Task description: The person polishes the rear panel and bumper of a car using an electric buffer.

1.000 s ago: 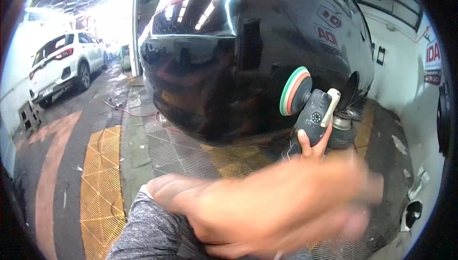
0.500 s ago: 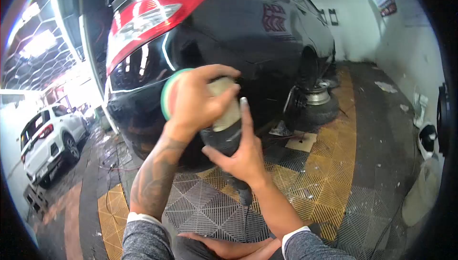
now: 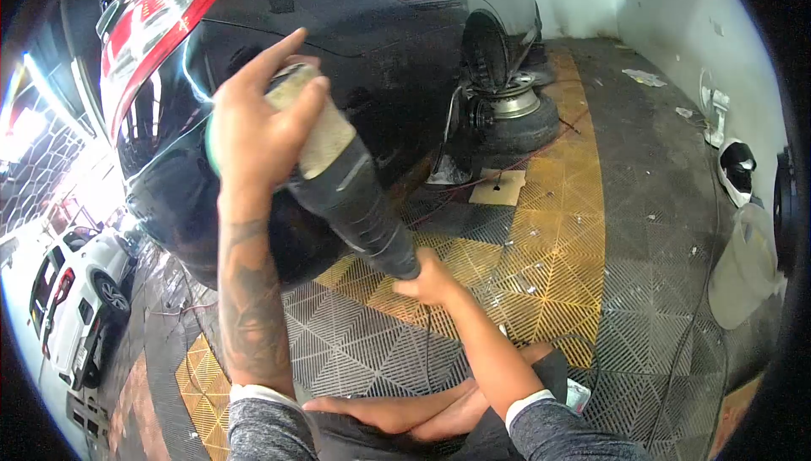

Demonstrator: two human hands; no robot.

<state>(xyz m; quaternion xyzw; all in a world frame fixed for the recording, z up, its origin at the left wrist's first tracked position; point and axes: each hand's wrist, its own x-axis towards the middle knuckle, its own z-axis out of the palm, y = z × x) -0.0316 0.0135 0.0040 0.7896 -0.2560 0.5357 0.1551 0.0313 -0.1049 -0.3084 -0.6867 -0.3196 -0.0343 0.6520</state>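
Observation:
A corded car polisher (image 3: 351,195) with a dark body and a worn beige head slants across the middle of the view. My left hand (image 3: 262,127) is closed over its head, thumb along the near side and index finger stretched out. My right hand (image 3: 432,279) wraps around the rear end of the body, where the cord hangs down. A pale green pad edge (image 3: 212,141) shows beside my left hand; the rest is hidden. Behind the pad is the rear corner of a black car (image 3: 380,93), below its red tail light (image 3: 169,13). Whether the pad touches the paint I cannot tell.
A tyre with a rim (image 3: 515,114) lies beside the car's rear wheel well. Grey and yellow grid tiles (image 3: 557,241) cover the floor, with cords across them. A translucent bucket (image 3: 743,279) stands at right. A white car (image 3: 80,292) is parked at left.
My right hand has gone from the middle of the polisher, fingers apart, to a grip on its rear end. The view has shifted right and down. My left hand stays on the head.

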